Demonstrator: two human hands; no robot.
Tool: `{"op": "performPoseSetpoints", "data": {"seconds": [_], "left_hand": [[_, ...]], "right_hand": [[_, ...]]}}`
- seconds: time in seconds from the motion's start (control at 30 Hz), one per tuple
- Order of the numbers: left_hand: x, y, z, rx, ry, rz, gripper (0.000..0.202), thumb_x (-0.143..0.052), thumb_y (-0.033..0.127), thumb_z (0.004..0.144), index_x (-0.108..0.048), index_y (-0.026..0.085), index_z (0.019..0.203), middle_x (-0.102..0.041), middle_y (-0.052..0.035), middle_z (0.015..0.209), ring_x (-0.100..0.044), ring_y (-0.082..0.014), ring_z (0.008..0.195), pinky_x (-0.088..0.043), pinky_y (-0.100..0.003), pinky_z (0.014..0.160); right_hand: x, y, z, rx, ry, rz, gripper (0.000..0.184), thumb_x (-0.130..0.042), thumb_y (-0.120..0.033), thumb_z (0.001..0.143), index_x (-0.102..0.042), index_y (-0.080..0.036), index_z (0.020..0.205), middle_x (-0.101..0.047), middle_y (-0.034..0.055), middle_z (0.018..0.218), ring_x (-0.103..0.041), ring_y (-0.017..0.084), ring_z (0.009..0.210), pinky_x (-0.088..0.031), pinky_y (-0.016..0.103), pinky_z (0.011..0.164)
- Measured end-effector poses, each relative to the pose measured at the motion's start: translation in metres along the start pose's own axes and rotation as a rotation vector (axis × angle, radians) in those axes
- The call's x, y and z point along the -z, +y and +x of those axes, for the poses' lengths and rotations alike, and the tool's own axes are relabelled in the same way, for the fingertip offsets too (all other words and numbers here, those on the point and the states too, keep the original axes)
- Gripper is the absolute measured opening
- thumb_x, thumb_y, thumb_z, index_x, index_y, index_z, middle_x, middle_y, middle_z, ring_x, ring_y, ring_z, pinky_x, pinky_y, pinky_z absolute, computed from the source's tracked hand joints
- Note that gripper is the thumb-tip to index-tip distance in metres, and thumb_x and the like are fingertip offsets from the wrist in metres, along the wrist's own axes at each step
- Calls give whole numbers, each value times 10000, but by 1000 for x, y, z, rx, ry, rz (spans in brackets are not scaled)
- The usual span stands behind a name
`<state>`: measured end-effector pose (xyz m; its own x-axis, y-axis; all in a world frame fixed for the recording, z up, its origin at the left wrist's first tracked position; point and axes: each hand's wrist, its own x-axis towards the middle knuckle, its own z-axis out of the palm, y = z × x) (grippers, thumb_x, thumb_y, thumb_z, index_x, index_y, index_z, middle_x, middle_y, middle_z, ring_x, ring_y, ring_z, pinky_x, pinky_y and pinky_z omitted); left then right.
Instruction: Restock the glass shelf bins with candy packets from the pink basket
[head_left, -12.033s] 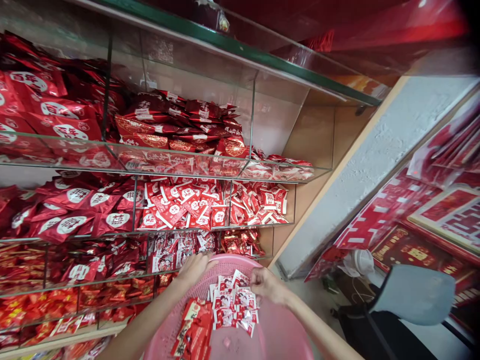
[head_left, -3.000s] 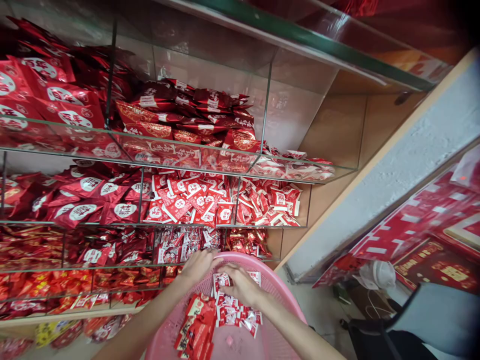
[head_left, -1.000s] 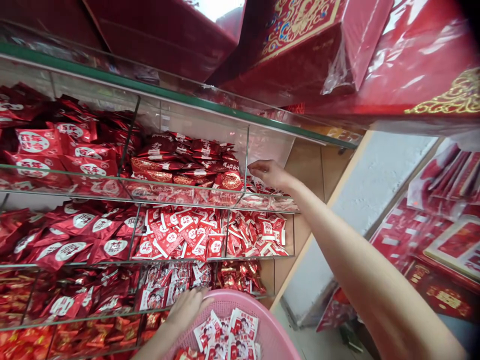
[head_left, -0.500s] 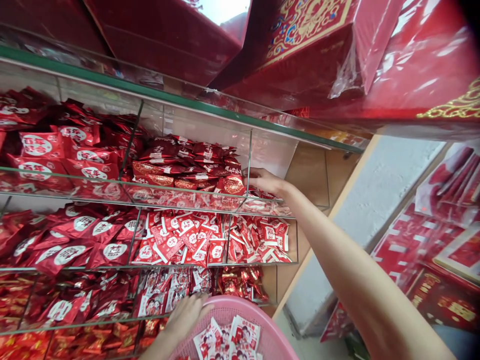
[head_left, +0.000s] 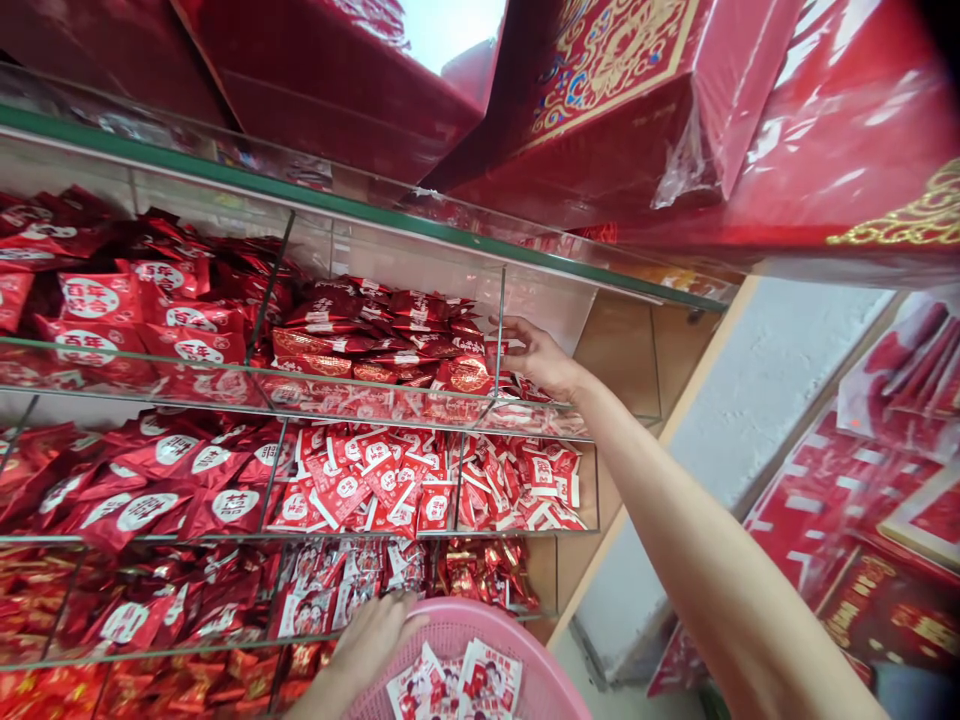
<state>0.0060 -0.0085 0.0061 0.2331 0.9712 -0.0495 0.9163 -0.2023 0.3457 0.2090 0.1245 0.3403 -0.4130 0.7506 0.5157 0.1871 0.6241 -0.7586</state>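
Observation:
My right hand [head_left: 537, 358] reaches up into a glass shelf unit, its fingers apart beside a thin glass divider. Just below it lie glossy red packets [head_left: 469, 375] with gold patterning. My left hand [head_left: 373, 635] lies over the rim of a pink plastic basket [head_left: 480, 618], fingers curled on it. Inside the basket lie small red-and-white packets [head_left: 465, 680], partly cut off by the bottom of the picture. Below my right hand, a compartment holds loose red-and-white sachets [head_left: 352, 490].
Red gift boxes wrapped in plastic [head_left: 622, 110] sit above the green-edged glass top [head_left: 360, 210]. Other compartments hold red packets with white round labels [head_left: 142, 510]. A white plastered pillar [head_left: 720, 470] stands to the right, with red printed decorations [head_left: 840, 500] beyond it.
My right hand has left the basket and risen to the upper shelf, its fingers now spread. The view has tilted upward, bringing the red boxes into sight. My left hand stays at the basket rim.

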Motion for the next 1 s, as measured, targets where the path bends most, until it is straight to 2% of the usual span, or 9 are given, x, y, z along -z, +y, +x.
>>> {"op": "performPoseSetpoints", "data": {"seconds": [0.1,0.17,0.33,0.43,0.5,0.63,0.8,0.9,1.0], "left_hand": [[-1,-1,1,-10,11,0,495,-235,529,913,-606,243,1072,-686,-54,1047,-649,-209,913,-451,-268,746],[0,0,0,-17,18,11,500,-236,540,909,-614,242,1046,-687,-57,1045,-653,-216,903,-454,-274,737],[7,4,-3,-19,2,16,514,-221,522,915,-616,223,1050,-692,-74,1026,-652,-226,901,-461,-284,732],[6,4,-3,3,-3,9,494,-247,521,911,-613,228,1068,-698,-70,1004,-648,-221,902,-457,-280,743],[4,3,-2,2,6,18,489,-255,522,910,-614,229,1065,-694,-69,1021,-648,-225,902,-456,-285,740],[2,1,-1,-30,27,46,493,-257,526,912,-612,219,1060,-694,-69,1021,-653,-232,897,-457,-290,727],[5,3,-2,-30,4,37,498,-263,545,905,-612,222,1053,-705,-58,959,-655,-225,873,-451,-281,715],[5,3,-2,-21,0,46,492,-270,538,905,-611,220,1063,-707,-66,949,-655,-227,870,-450,-284,725],[4,3,-1,-28,3,70,488,-270,530,909,-612,214,1058,-705,-79,963,-656,-235,878,-455,-292,723]], "right_hand": [[0,0,0,-33,18,40,655,-682,-141,616,-452,-178,1229,-612,52,1029,-588,101,756,-502,297,786],[-1,1,-1,-72,8,48,651,-681,-144,634,-448,-171,1242,-633,27,900,-596,103,713,-509,290,749],[-1,-4,-4,-157,53,-7,567,-719,-157,635,-510,-187,1161,-634,9,828,-573,76,597,-491,197,537],[-2,-12,-7,-264,135,-2,507,-714,-148,659,-509,-179,1121,-628,6,786,-460,32,406,-359,150,343],[-2,-17,-8,-290,209,52,462,-707,-131,672,-506,-177,1085,-625,0,755,-446,28,366,-324,142,302],[0,-21,-7,-297,265,228,232,-662,-87,710,-530,-172,880,-635,-14,670,-601,80,501,-516,178,479],[5,-23,-17,-129,365,392,194,-661,-85,686,-499,-180,735,-676,-16,690,-667,110,682,-553,234,680],[7,-33,-45,25,378,459,182,-699,-207,690,-526,-201,745,-685,-19,804,-662,119,791,-534,262,766],[6,-48,-90,135,391,474,190,-632,-405,766,-566,-227,772,-661,-8,899,-642,124,811,-520,263,730]]}}
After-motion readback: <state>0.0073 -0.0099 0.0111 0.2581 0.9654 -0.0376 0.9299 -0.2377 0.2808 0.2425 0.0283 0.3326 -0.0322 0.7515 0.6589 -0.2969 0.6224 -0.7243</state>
